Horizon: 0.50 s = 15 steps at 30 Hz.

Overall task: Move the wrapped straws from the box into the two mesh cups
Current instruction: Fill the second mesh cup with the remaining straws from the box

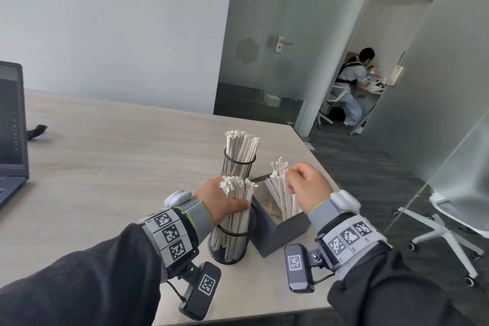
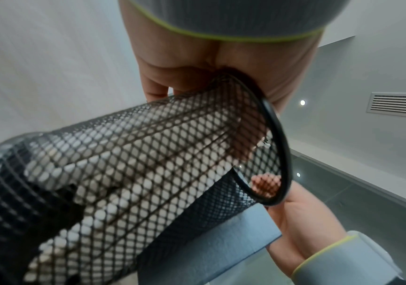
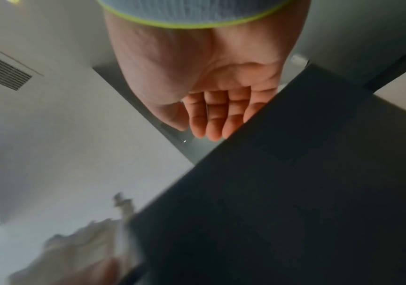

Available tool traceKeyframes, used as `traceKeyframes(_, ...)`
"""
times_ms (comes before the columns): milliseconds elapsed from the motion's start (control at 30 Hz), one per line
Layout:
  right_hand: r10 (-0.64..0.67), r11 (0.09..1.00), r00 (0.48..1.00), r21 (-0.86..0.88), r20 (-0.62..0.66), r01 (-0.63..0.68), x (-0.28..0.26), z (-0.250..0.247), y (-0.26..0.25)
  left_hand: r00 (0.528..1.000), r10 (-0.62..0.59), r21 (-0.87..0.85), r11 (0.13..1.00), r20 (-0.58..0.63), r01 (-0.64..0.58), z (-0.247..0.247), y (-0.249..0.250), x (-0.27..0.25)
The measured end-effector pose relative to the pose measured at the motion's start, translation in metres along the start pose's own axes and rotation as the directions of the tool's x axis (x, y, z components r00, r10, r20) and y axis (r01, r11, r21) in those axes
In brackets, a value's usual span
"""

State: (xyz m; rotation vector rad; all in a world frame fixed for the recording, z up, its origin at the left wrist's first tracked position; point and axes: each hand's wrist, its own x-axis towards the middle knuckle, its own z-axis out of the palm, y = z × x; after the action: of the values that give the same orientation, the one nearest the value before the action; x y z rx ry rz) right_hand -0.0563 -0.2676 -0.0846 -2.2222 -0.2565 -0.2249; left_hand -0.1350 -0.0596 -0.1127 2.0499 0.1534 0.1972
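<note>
Two black mesh cups stand on the table. The far cup [image 1: 239, 164] is packed with white wrapped straws. The near cup [image 1: 232, 241] [image 2: 148, 173] also holds a bundle of straws [image 1: 238, 193], and my left hand [image 1: 222, 201] grips that bundle above the rim, thumb across its front. To its right an open grey box [image 1: 277, 233] [image 3: 294, 192] holds more straws [image 1: 280, 190] leaning upright. My right hand [image 1: 304, 188] [image 3: 209, 96] is over the box, its curled fingers pinching the straw tops. The box hides that grip in the right wrist view.
An open laptop [image 1: 10, 127] sits at the table's left edge, with a dark strap [image 1: 37, 131] beside it. The table's right edge and corner run close behind the box. A white office chair [image 1: 455, 219] stands on the floor at right. A person sits in the far room.
</note>
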Motion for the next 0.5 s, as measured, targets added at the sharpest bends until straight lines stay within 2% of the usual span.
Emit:
traceKeyframes(167, 0.078, 0.942, 0.995, -0.332, 0.054, -0.056, 0.007, -0.008, 0.013, 1.0, -0.018, 0.006, 1.0, -0.01, 0.018, 0.0, 0.002, -0.002)
traceKeyframes(333, 0.156, 0.853, 0.98, -0.518, 0.126, -0.069, 0.014, 0.006, 0.006, 1.0, -0.009, 0.008, 1.0, -0.002, 0.009, 0.0, 0.004, -0.003)
traceKeyframes(500, 0.217, 0.728, 0.956, -0.685, 0.196, -0.024, 0.02, 0.022, -0.008, 1.0, 0.009, 0.023, 1.0, -0.004, -0.008, 0.0, 0.007, -0.005)
